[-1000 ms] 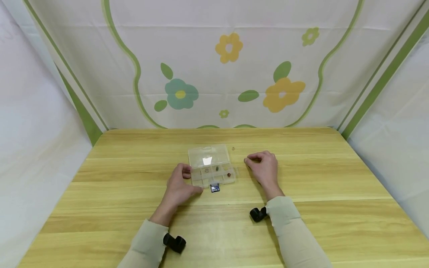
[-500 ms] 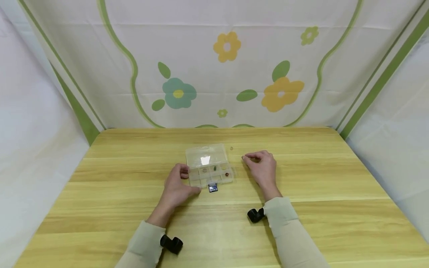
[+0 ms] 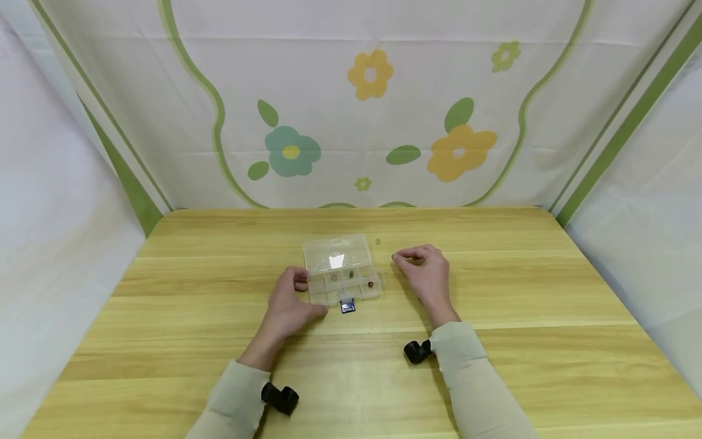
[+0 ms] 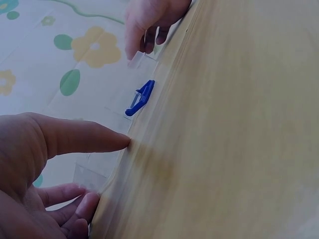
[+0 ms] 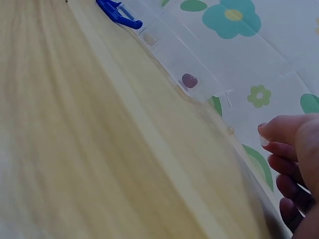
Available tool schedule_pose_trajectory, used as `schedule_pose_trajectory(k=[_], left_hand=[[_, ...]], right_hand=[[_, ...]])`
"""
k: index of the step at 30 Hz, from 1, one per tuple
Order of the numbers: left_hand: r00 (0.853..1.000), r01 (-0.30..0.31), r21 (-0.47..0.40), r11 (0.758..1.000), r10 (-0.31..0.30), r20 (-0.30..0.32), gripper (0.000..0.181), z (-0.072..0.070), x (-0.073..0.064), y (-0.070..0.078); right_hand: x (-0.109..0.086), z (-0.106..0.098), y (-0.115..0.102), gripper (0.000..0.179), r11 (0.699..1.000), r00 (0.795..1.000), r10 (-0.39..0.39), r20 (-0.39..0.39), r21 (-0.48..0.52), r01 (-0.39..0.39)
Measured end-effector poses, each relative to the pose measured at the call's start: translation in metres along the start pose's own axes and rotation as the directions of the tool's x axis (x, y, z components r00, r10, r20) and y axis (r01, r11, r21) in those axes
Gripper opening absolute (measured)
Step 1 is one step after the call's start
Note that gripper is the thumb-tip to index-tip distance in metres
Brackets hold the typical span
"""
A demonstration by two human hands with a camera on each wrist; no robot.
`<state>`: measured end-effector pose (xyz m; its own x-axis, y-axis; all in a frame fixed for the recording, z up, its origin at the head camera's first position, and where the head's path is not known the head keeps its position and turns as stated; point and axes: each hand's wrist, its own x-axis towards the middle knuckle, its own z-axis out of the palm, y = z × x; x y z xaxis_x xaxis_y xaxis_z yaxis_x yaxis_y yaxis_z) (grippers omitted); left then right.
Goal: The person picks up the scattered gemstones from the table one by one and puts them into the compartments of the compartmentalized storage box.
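Observation:
A clear plastic compartment box [image 3: 316,297] lies on the table with its lid [image 3: 323,259] raised at the back and a blue latch [image 3: 348,305] at the front. My left hand [image 3: 287,305] holds its left side, thumb at the front left corner and fingers along the side. Inside are a dark red stone [image 5: 189,80], a green stone [image 3: 351,275] and paler ones. My right hand [image 3: 428,274] is right of the box, apart from it, with a small pale translucent piece [image 5: 264,141] pinched between thumb and index finger; its exact kind is unclear.
A tiny pale stone [image 3: 378,242] lies on the wooden table [image 3: 493,378] behind the right hand's fingertips, right of the lid. A flower-printed cloth [image 3: 340,110] hangs behind the table, with white cloth at both sides. A black wrist camera sits on each sleeve.
My right hand has shifted slightly left, nearer the box, still pinching the pale piece. The left hand keeps its hold on the box. The head view has shifted a little.

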<state>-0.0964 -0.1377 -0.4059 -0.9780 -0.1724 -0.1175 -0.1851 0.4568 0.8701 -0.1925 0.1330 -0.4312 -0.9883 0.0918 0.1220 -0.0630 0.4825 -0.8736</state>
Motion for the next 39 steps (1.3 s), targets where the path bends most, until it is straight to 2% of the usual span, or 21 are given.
schedule_pose_trajectory(k=[3, 15, 19, 22, 24, 28, 32, 39], left_hand=[[1.000, -0.012, 0.001, 1.000, 0.012, 0.004, 0.078, -0.001, 0.001, 0.001], [1.000, 0.005, -0.003, 1.000, -0.005, 0.001, 0.075, 0.001, -0.002, 0.000], [1.000, 0.006, -0.002, 1.000, -0.006, 0.005, 0.076, 0.001, -0.003, -0.001], [1.000, -0.001, 0.004, 1.000, 0.001, 0.005, 0.076, 0.001, -0.003, -0.001], [1.000, -0.004, 0.007, 1.000, 0.003, 0.005, 0.076, 0.001, -0.003, -0.001], [1.000, -0.002, 0.011, 1.000, 0.002, 0.007, 0.075, 0.001, -0.004, -0.002], [1.000, 0.002, 0.013, 1.000, -0.002, 0.004, 0.076, 0.002, -0.005, -0.001], [1.000, -0.014, 0.024, 1.000, 0.014, 0.007, 0.077, 0.002, -0.003, 0.001]], right_hand=[[0.000, 0.000, -0.001, 0.017, 1.000, 1.000, 0.001, 0.001, 0.011, -0.001], [-0.004, 0.005, -0.004, 0.016, 1.000, 0.999, 0.014, 0.034, 0.026, -0.015], [-0.006, 0.005, -0.007, 0.016, 0.998, 0.999, 0.026, 0.021, 0.054, -0.027], [-0.008, 0.008, -0.013, 0.016, 0.996, 1.000, 0.005, -0.003, 0.084, -0.004], [-0.011, 0.012, -0.018, 0.016, 0.995, 1.000, -0.026, -0.015, 0.096, 0.027], [-0.018, 0.023, -0.027, 0.012, 0.986, 0.989, -0.147, -0.027, 0.070, 0.149], [-0.026, 0.034, -0.036, 0.010, 0.954, 0.955, -0.296, -0.028, 0.037, 0.297], [-0.039, 0.050, -0.055, 0.008, 0.911, 0.909, -0.412, 0.061, 0.013, 0.412]])
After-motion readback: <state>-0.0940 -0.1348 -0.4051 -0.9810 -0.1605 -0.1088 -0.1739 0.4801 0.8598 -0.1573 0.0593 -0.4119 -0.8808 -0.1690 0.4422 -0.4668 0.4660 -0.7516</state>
